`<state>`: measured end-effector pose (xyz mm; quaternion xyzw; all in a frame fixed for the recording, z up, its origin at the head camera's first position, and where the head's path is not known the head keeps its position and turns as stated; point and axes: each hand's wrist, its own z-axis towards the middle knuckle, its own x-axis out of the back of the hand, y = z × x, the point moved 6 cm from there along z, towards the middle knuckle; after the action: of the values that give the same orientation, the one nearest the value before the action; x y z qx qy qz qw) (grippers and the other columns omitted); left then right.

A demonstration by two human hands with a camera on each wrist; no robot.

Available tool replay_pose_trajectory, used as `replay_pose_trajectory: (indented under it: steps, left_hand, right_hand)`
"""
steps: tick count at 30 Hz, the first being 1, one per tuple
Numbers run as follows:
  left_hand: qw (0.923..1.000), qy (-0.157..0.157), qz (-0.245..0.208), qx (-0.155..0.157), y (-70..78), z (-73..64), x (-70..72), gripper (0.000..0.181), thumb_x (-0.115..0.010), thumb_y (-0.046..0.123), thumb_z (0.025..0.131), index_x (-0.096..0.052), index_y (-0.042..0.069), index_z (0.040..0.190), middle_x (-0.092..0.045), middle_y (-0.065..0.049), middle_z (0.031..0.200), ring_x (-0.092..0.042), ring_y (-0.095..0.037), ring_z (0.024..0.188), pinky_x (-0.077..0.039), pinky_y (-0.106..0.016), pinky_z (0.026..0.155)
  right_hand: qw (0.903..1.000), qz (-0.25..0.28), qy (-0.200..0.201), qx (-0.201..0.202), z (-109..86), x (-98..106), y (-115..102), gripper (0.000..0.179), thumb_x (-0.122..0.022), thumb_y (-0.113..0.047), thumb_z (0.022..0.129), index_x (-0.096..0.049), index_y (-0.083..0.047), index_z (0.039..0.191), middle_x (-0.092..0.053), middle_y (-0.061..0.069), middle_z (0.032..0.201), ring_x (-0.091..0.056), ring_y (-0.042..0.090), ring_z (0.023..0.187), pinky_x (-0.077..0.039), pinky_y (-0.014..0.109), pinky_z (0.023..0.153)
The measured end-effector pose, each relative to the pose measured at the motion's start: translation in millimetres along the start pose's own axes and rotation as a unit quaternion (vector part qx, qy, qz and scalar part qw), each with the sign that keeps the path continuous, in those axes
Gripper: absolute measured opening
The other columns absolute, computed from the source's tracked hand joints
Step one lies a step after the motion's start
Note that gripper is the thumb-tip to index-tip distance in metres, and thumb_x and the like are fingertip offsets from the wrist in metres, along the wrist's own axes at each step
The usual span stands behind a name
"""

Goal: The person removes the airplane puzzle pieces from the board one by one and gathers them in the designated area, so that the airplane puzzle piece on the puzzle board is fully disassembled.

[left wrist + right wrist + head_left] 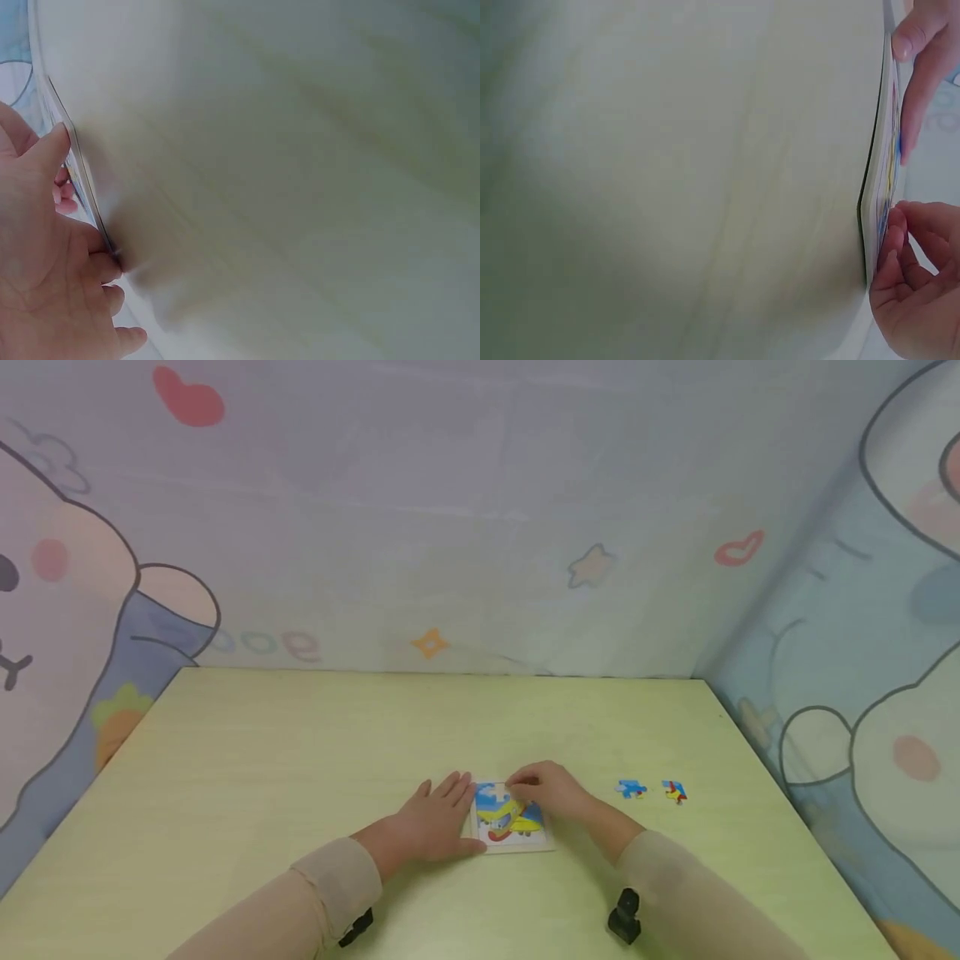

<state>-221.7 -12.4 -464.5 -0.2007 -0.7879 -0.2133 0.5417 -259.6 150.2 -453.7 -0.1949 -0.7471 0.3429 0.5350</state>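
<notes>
A small square jigsaw puzzle (513, 839) in a pale frame, with a yellow airplane on blue, lies on the table between both hands. A pale piece-shaped gap shows near its top edge. My left hand (438, 822) lies with its fingers extended along the frame's left side, the thumb at the lower left corner. Over the puzzle's upper right part, my right hand (553, 789) pinches a puzzle piece with thumb and fingertips, which mostly hide it. In the right wrist view, those curled fingers (894, 240) meet at the puzzle's surface.
Two loose pieces lie right of the puzzle: a mostly blue puzzle piece (631, 788) and a blue, red and yellow puzzle piece (674, 791). The pale yellow-green table (300, 735) ends against a printed cloth backdrop (480, 527) at the back and sides.
</notes>
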Motion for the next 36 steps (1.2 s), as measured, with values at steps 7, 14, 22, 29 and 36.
replay_pose_trajectory:
  steps: [7,14,22,29,36]
  left_hand:
    - [1.0,-0.002,0.001,-0.001,1.2,-2.6,3.0,0.089,-0.047,0.065,0.085,-0.02,0.009,0.149,-0.013,-0.007,0.155,-0.008,-0.024,0.142,-0.016,-0.052,0.109]
    - [1.0,-0.002,0.0,0.0,1.7,-3.9,5.9,0.089,-0.047,0.064,0.085,-0.021,0.009,0.149,-0.014,-0.007,0.155,-0.009,-0.024,0.142,-0.016,-0.052,0.109]
    - [1.0,-0.002,0.007,-0.004,1.4,-2.0,3.3,0.089,-0.045,0.065,0.086,-0.019,0.009,0.149,-0.012,-0.007,0.155,-0.009,-0.024,0.142,-0.016,-0.052,0.109]
    - [1.0,-0.001,0.006,0.002,1.9,-4.3,3.9,0.088,-0.047,0.064,0.086,-0.021,0.009,0.149,-0.014,-0.007,0.155,-0.01,-0.024,0.141,-0.017,-0.052,0.109]
    - [1.0,-0.004,0.008,0.0,4.3,-4.7,3.9,0.087,-0.045,0.064,0.086,-0.021,0.009,0.149,-0.014,-0.007,0.155,-0.01,-0.024,0.141,-0.016,-0.052,0.109]
  right_hand:
    - [0.9999,-0.011,-0.008,0.002,5.7,-10.1,-10.9,0.021,-0.059,-0.014,0.092,-0.07,-0.005,0.107,-0.066,0.004,0.097,-0.056,0.013,0.072,-0.049,0.026,0.069]
    - [0.9999,-0.011,-0.003,0.001,8.5,-13.9,-11.9,0.022,-0.059,-0.014,0.092,-0.069,-0.005,0.109,-0.067,0.006,0.102,-0.056,0.014,0.078,-0.048,0.028,0.074]
    - [0.9995,0.017,-0.002,-0.026,5.0,-17.8,-15.7,0.026,-0.057,-0.013,0.093,-0.067,0.001,0.112,-0.066,0.008,0.101,-0.056,0.014,0.073,-0.047,0.026,0.067]
    - [0.9986,0.026,0.016,-0.042,9.9,-19.5,-10.9,0.022,-0.063,-0.017,0.09,-0.069,-0.002,0.105,-0.065,0.005,0.092,-0.056,0.014,0.071,-0.049,0.026,0.065]
    - [0.9982,-0.005,0.05,-0.034,9.8,-18.7,-13.2,0.019,-0.067,-0.018,0.087,-0.067,-0.003,0.097,-0.064,0.002,0.083,-0.057,0.013,0.073,-0.05,0.028,0.07]
